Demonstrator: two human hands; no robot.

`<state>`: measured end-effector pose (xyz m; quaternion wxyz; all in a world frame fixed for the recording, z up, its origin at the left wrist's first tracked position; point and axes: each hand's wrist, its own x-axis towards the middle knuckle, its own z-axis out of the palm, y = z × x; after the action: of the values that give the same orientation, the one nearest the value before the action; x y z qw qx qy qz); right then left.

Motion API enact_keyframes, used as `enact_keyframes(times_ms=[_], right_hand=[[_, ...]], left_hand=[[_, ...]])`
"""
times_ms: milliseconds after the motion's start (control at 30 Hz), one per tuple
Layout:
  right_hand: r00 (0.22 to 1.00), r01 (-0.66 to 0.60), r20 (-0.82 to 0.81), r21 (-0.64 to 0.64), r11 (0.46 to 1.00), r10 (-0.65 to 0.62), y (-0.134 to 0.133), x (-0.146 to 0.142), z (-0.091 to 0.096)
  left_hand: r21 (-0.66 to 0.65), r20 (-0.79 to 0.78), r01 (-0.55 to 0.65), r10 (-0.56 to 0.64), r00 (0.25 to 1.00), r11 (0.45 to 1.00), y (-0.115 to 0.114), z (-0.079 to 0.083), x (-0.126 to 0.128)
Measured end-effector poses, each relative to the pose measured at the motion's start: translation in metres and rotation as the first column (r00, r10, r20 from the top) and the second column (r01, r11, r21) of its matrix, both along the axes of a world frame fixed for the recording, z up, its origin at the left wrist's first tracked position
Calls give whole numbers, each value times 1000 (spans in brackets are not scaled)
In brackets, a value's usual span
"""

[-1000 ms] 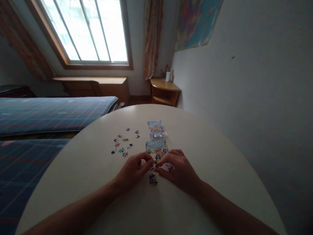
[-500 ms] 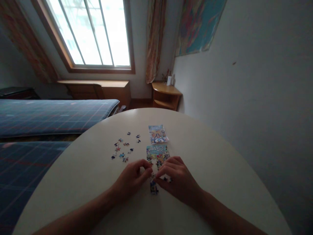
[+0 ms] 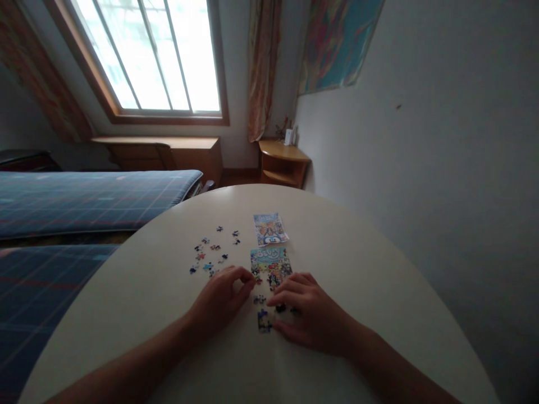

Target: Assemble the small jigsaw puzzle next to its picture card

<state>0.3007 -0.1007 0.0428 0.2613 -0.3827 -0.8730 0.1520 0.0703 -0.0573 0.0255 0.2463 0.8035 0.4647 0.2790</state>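
Observation:
On the round white table (image 3: 370, 292) lies a partly built colourful jigsaw puzzle (image 3: 270, 265). My left hand (image 3: 219, 300) rests beside its lower left edge, thumb and fingers pinched together; what they hold, if anything, is hidden. My right hand (image 3: 310, 315) lies on the puzzle's lower right part, fingers bent and close together, with the fingertips pressing a dark puzzle piece (image 3: 280, 307). A small joined group of blue pieces (image 3: 264, 322) sits between my two hands, just left of my right thumb.
A printed reference picture (image 3: 269, 228) lies just beyond the puzzle. Several loose pieces (image 3: 209, 252) are scattered to the left. Two beds with blue plaid covers (image 3: 84, 196) stand left of the table. A wooden corner shelf (image 3: 283, 160) and window (image 3: 151, 56) are behind.
My hands, which met fingertip to fingertip over one piece, have drawn slightly apart. The left moved left to the puzzle's edge. The right settled lower onto the pieces.

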Motion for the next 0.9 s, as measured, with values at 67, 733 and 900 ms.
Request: enact_keyframes(times_ms=[67,733,900], right_hand=[[999,-24,35,15,1000,24,-1,-1,-4],[976,198,-101,55,979,-192,17,-11,-3],[966,227,-115,-49,973,-231,43,-13,5]], left_hand=[[12,-9,39,-39,999,999,0,-1,2],[141,-14,66,-65,998,988,6,-6,9],[194,-55,42,-32,998,980,8,-8,7]])
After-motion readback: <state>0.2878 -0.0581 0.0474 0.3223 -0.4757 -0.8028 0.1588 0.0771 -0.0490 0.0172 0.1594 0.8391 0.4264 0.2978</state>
